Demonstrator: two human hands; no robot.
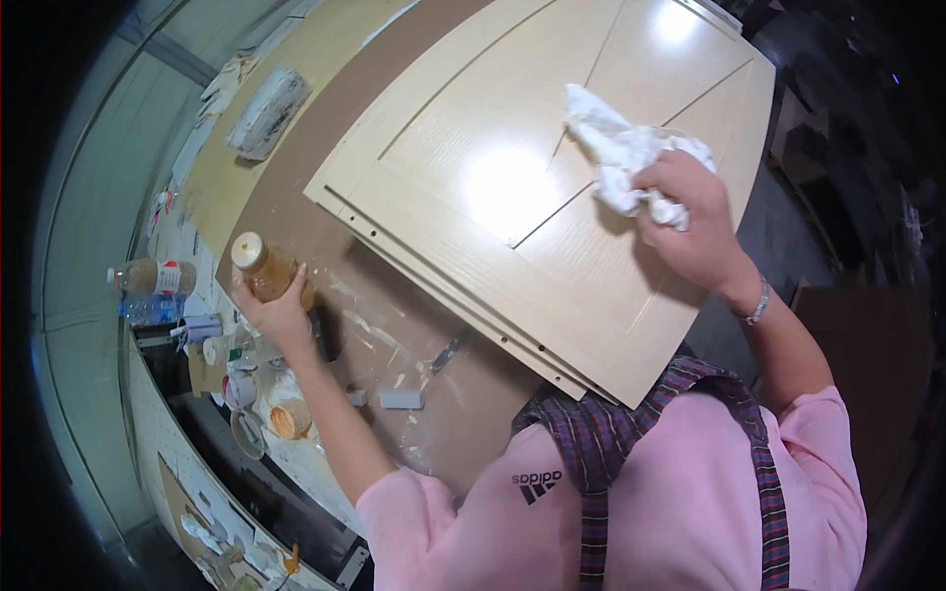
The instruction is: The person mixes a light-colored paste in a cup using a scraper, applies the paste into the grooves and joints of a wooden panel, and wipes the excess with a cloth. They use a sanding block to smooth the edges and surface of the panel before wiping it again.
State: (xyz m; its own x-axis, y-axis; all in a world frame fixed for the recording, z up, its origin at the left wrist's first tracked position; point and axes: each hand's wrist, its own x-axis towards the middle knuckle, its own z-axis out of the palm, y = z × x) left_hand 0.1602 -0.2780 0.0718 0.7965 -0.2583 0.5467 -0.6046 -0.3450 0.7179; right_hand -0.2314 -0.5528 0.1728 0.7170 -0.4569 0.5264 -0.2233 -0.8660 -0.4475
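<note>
My left hand (277,313) is wrapped round a plastic bottle (277,270) of amber-brown stuff with a pale lid, at the left over the brown work surface. A crumpled white cloth (613,148) is bunched in my right hand (694,219), its loose end sticking out to the far left. Hand and cloth are over the right part of a cream wood-grain panel (434,202) with straight and curved grooves. Whether the cloth presses on the panel I cannot tell for sure. A second panel edge with small holes shows beneath the top one.
A wrapped block (269,113) lies at the far left. Left of my forearm stand a clear bottle (158,277), a jar of orange paste (290,420) and several other containers. A small white block (402,399) and a dark-handled scraper (446,356) lie near the panel's left edge.
</note>
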